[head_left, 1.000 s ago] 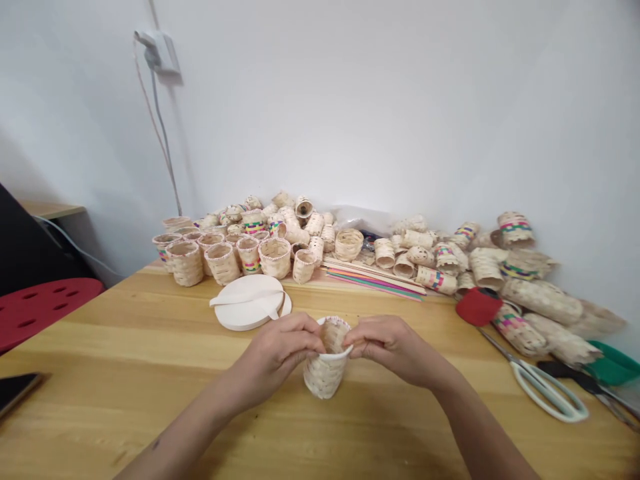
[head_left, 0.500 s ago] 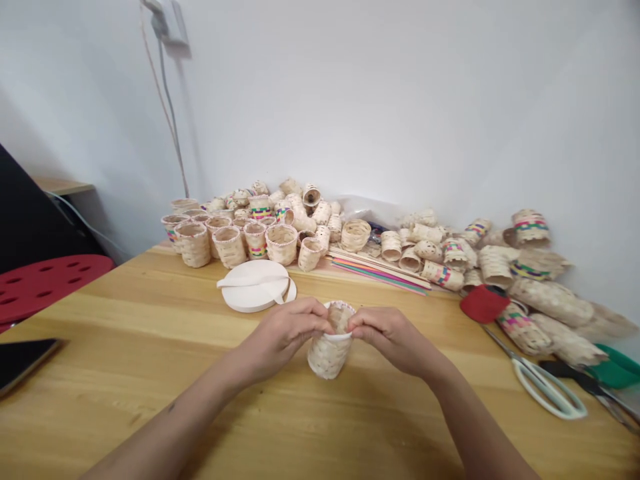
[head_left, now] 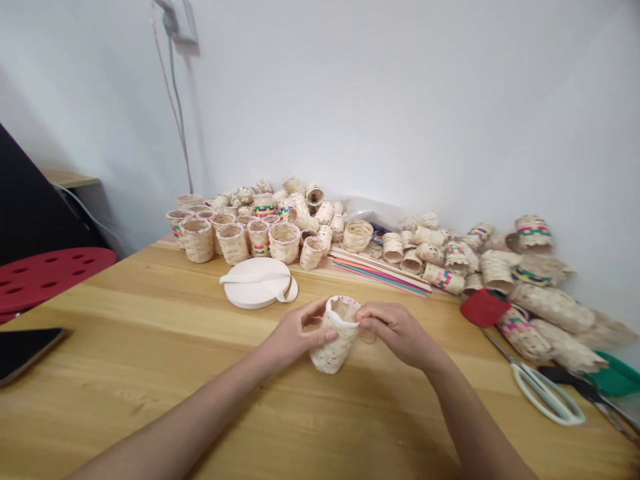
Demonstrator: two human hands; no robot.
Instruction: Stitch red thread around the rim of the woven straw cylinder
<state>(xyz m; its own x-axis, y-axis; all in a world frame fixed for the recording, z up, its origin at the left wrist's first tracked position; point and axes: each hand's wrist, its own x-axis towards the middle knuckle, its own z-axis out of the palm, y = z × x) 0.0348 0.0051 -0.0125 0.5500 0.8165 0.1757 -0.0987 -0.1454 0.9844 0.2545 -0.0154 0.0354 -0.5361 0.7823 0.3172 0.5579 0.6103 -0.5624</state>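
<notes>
A small woven basket (head_left: 333, 350) stands slightly tilted on the wooden table in front of me, with a white band around part of its rim and a pinkish edge at the back. My left hand (head_left: 303, 333) holds its left side, thumb on the front wall and fingers behind. At the right of the rim, my right hand (head_left: 393, 330) pinches the white band. A thin loop of thread or strip hangs just below those fingertips. Beyond my left hand lies a roll of white tape (head_left: 253, 287).
Woven baskets (head_left: 197, 243) crowd the table's back edge, with coloured strips (head_left: 380, 275) in front. Scissors (head_left: 547, 393), a red object (head_left: 484, 308) and a green one (head_left: 615, 373) lie right. A phone (head_left: 27, 350) is at left, beside a red stool (head_left: 55, 277).
My left hand has moved from the rim to grip the basket's left side. The basket leans a little more to the right, and the view has shifted slightly.
</notes>
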